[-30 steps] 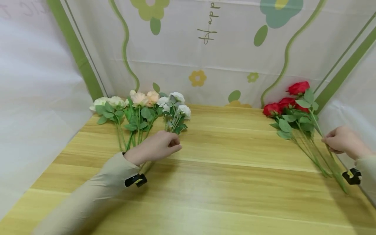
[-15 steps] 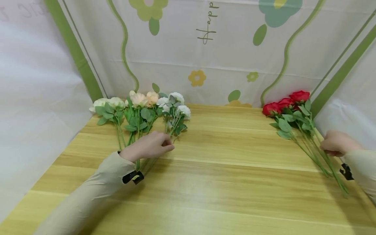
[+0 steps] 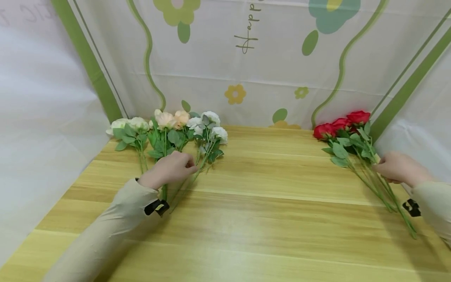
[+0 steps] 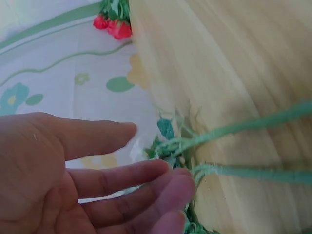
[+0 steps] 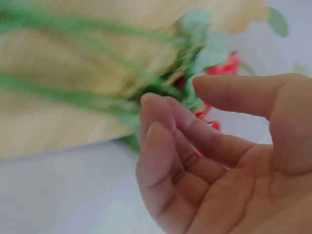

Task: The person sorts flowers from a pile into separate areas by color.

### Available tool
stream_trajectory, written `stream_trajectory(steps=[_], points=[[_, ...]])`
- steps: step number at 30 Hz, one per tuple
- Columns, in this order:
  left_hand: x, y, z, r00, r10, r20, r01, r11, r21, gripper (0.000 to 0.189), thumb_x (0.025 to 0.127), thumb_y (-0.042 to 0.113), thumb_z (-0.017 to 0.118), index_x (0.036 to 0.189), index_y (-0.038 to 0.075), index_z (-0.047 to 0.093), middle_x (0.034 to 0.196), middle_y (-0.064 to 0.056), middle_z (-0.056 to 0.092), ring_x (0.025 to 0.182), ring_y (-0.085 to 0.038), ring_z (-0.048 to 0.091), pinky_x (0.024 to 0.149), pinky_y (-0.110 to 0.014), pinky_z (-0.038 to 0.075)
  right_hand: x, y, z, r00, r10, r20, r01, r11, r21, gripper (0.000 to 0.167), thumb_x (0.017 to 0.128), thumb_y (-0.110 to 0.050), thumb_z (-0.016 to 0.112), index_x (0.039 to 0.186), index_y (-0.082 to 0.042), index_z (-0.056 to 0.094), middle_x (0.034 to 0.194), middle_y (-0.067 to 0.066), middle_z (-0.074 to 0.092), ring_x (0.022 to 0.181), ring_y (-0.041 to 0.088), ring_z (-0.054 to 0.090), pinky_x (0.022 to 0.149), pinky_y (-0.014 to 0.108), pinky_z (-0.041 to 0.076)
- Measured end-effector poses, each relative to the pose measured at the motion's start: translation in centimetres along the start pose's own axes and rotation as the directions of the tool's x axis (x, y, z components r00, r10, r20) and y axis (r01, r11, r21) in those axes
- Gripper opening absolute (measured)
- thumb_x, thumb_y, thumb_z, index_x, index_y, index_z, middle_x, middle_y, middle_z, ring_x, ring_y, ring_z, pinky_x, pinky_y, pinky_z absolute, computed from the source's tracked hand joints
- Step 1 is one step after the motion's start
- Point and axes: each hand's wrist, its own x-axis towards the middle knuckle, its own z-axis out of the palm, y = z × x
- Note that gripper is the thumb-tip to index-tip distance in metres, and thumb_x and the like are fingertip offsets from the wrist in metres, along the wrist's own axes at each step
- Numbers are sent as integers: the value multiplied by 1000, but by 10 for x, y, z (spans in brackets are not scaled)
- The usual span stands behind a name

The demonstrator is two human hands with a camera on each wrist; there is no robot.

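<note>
In the head view my left hand (image 3: 172, 169) hovers over the stems of the white artificial flowers (image 3: 211, 117) and the peach flowers (image 3: 166, 120). The left wrist view shows its thumb and fingers apart, with green stems (image 4: 258, 124) just beyond the fingertips and nothing held. My right hand (image 3: 399, 168) is at the stems of several red artificial roses (image 3: 324, 131) lying on the right of the table. Its fingers are loosely bent, with a gap to the thumb, in the right wrist view; the blurred rose stems (image 5: 87, 24) pass beyond them, not gripped.
Pale cream-green flowers (image 3: 139, 124) lie leftmost in the row at the table's back left. Wooden table (image 3: 246, 227) stretches between the bunches. A printed cloth (image 3: 275, 70) hangs behind the back edge, with white sheets on both sides.
My right hand lowered a red rose beside the others, let it go and shifted slightly left. My left hand moved left, from beside the white flowers' stems to over them.
</note>
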Motion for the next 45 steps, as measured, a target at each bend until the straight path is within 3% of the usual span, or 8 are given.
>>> stream_trajectory(steps=[8,13,17,26,32,36,40,45], points=[[13,-13,9,997,-56,45,56,998,4,39,96,23,62,61,14,49,52,5,32,45,-10,27,46,-27,28,-7,-58,7,996,-71,-60,76,993,85,41,103,-33,51,80,-3,68,69,2,62,61,18,58,54,34,50],[23,-13,16,994,-91,61,91,996,1,42,88,16,64,57,17,35,53,4,22,47,-11,19,44,-26,21,-27,-104,6,984,-111,-137,127,985,118,43,101,-43,52,94,-4,70,78,3,65,69,20,62,59,34,52],[29,-5,19,986,-145,86,140,989,56,38,87,21,68,61,15,41,57,2,34,49,-13,31,45,-27,28,-42,-134,12,979,-125,-158,157,967,202,46,99,-48,55,102,-4,69,84,5,67,73,21,63,61,33,53],[40,8,26,987,-104,121,91,990,110,7,88,4,60,83,7,56,68,-6,56,51,-19,58,49,-30,37,-68,-164,25,962,-157,-223,223,922,316,38,99,-43,58,106,-7,68,89,8,67,73,22,62,60,33,52],[48,0,30,985,-85,150,85,996,7,31,91,8,63,63,10,49,52,-6,57,48,-20,62,45,-26,33,-65,-171,37,956,-204,-210,274,875,399,32,100,-34,59,108,-4,67,91,10,66,72,23,61,61,33,52],[47,-4,31,993,-41,112,53,993,-105,51,94,12,64,48,15,43,44,-4,52,36,-15,46,45,-25,34,-62,-177,42,951,-236,-199,300,859,415,28,100,-30,60,106,-4,68,88,8,66,71,23,60,61,33,51],[42,-2,33,1000,-19,13,21,976,-219,51,98,17,61,49,13,48,45,-2,51,37,-11,32,47,-26,34,-60,-187,44,948,-251,-197,315,843,436,28,100,-31,61,104,-4,68,88,8,66,71,23,60,61,33,52],[38,11,36,990,-19,-139,-35,926,-377,32,99,21,61,72,5,68,59,-1,62,49,-19,55,48,-28,38,-58,-202,44,944,-267,-193,329,814,479,29,99,-32,61,104,-4,68,89,10,66,73,26,61,62,34,52]])
